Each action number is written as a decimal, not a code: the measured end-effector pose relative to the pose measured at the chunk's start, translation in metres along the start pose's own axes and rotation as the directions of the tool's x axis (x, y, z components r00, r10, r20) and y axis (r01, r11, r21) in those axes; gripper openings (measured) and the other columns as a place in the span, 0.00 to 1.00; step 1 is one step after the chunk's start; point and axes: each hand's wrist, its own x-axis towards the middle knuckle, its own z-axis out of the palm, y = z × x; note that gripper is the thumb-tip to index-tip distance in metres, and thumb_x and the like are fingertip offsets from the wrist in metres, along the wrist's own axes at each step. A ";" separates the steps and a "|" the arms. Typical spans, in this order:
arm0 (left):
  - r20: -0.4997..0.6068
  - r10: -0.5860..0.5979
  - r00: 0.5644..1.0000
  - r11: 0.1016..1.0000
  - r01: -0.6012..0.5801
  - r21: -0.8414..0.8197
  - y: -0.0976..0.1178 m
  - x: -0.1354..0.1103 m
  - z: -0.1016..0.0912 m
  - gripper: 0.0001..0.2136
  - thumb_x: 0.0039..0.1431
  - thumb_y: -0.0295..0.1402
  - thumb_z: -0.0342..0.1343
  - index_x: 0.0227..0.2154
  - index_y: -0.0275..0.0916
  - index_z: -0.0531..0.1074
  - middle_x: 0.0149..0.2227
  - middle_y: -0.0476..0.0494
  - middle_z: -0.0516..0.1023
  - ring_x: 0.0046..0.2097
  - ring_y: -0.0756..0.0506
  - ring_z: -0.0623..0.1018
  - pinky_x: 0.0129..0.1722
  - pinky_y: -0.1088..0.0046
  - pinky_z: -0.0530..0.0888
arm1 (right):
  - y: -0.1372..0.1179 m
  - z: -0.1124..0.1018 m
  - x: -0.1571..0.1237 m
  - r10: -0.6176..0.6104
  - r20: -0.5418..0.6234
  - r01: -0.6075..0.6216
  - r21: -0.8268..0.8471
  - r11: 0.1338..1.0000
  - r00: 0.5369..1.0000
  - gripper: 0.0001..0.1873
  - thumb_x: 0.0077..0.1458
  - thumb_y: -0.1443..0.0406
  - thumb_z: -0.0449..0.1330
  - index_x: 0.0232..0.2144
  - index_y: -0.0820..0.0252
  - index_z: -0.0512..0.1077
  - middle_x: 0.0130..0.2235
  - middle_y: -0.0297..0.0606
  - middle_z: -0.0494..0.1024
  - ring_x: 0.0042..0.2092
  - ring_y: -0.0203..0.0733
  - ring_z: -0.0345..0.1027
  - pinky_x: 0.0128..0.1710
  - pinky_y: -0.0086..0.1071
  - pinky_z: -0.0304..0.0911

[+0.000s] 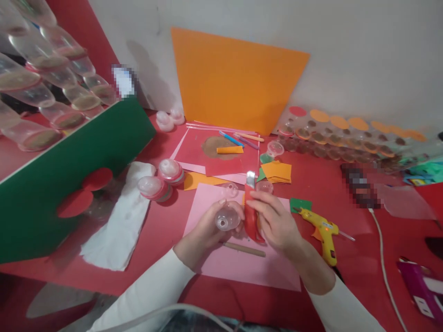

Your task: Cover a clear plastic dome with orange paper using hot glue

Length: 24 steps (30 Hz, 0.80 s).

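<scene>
My left hand (206, 225) is closed around a small clear plastic dome-shaped piece (227, 218), with a small round hole in the end facing me. My right hand (278, 223) grips a red utility knife (251, 214), its metal end pointing up and away from me, close beside the plastic piece. Both hands are above a pink sheet (211, 265), where a thin brown stick (245, 249) lies below them. Just beyond my hands, two more clear plastic pieces (230, 189) rest on the sheet.
A yellow glue gun (325, 233) lies at right. White cloth (114, 230) and two pink-banded plastic pieces (170, 170) are at left. A green panel (69, 180) stands far left. Markers (231, 139) and an orange board (238, 78) are behind. Joined plastic pieces (332, 136) line the back right.
</scene>
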 end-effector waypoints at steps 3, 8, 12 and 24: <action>0.046 -0.022 0.999 0.998 0.019 0.066 -0.002 0.000 -0.003 0.26 0.58 0.59 0.59 0.27 0.36 0.77 0.15 0.50 0.69 0.19 0.47 0.71 0.23 0.72 0.70 | -0.005 0.002 -0.009 -0.059 0.034 0.058 0.037 0.998 0.998 0.22 0.70 0.75 0.48 0.58 0.55 0.73 0.57 0.46 0.80 0.59 0.42 0.76 0.58 0.35 0.75; 0.050 0.004 0.999 0.997 -0.008 0.083 -0.002 0.000 -0.003 0.26 0.57 0.58 0.59 0.26 0.35 0.76 0.15 0.50 0.68 0.17 0.50 0.66 0.19 0.76 0.60 | -0.013 0.009 -0.020 0.293 -0.126 -0.255 0.252 0.933 0.948 0.15 0.70 0.67 0.56 0.55 0.52 0.73 0.59 0.47 0.78 0.61 0.48 0.74 0.58 0.42 0.75; 0.182 -0.055 0.982 0.998 0.054 0.014 -0.001 -0.002 -0.004 0.27 0.57 0.59 0.59 0.25 0.35 0.76 0.15 0.50 0.67 0.16 0.50 0.63 0.20 0.75 0.60 | -0.016 0.011 -0.023 0.498 0.326 -0.576 0.636 0.513 0.803 0.18 0.69 0.51 0.59 0.52 0.55 0.75 0.46 0.44 0.82 0.43 0.46 0.81 0.44 0.37 0.79; 0.093 -0.048 0.994 0.991 0.035 0.130 0.002 -0.002 0.000 0.27 0.54 0.59 0.64 0.26 0.34 0.79 0.21 0.45 0.73 0.21 0.49 0.69 0.22 0.75 0.61 | -0.016 0.019 -0.013 0.634 0.245 -0.530 0.790 0.307 0.733 0.15 0.59 0.53 0.68 0.43 0.53 0.76 0.43 0.41 0.84 0.47 0.48 0.81 0.48 0.41 0.77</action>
